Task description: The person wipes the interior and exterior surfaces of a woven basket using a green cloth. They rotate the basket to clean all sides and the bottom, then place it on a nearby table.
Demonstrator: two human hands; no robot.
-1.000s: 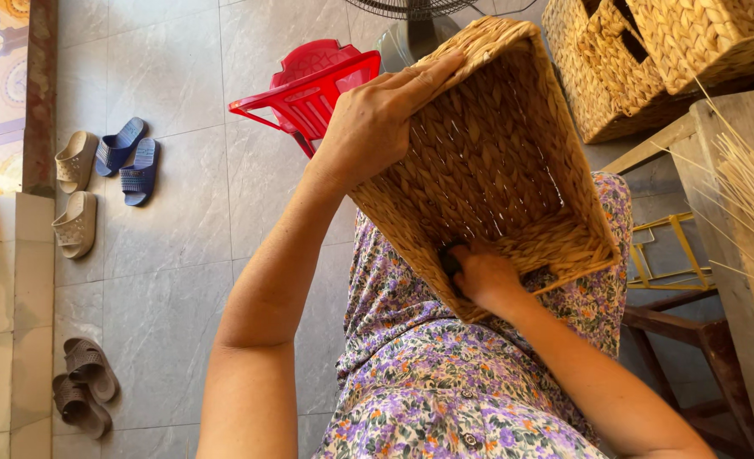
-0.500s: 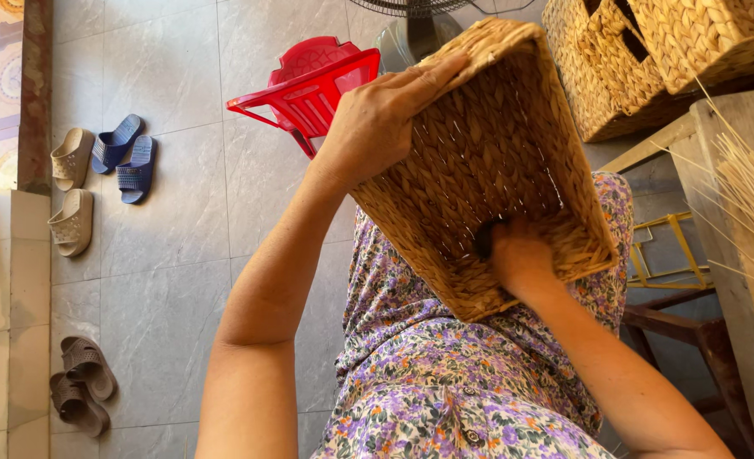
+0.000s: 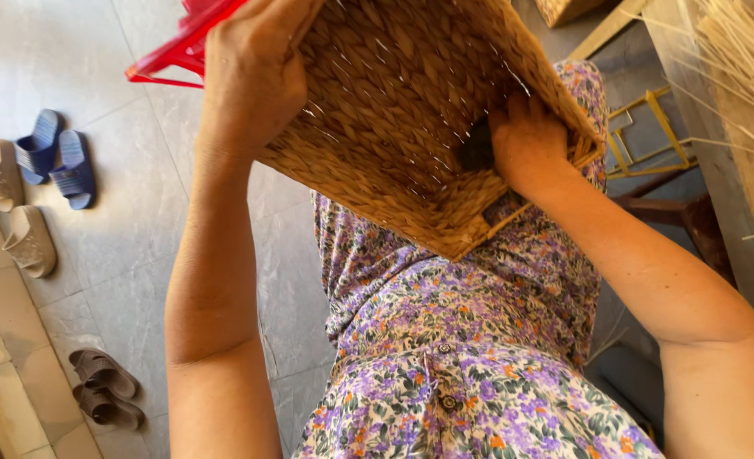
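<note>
A square woven straw basket [image 3: 402, 127] is tilted above my lap, its weave facing me. My left hand [image 3: 249, 76] grips its upper left side, fingers wrapped over the far edge. My right hand [image 3: 525, 140] presses against the lower right part of the basket, fingers pushed into a dark handle hole near the rim. Below the basket I see my purple flowered dress [image 3: 453, 340].
A red plastic stool [image 3: 181, 47] stands behind the basket on the grey tiled floor. Blue slippers [image 3: 54, 157], beige slippers [image 3: 16, 212] and brown slippers [image 3: 101, 387] lie at the left. A wooden table [image 3: 725, 161] with thin straw stalks [image 3: 746, 51] is at the right.
The view has dropped and closed in on the basket. My right hand has moved from the basket's lower edge up its side into the handle hole. My left hand keeps its grip.
</note>
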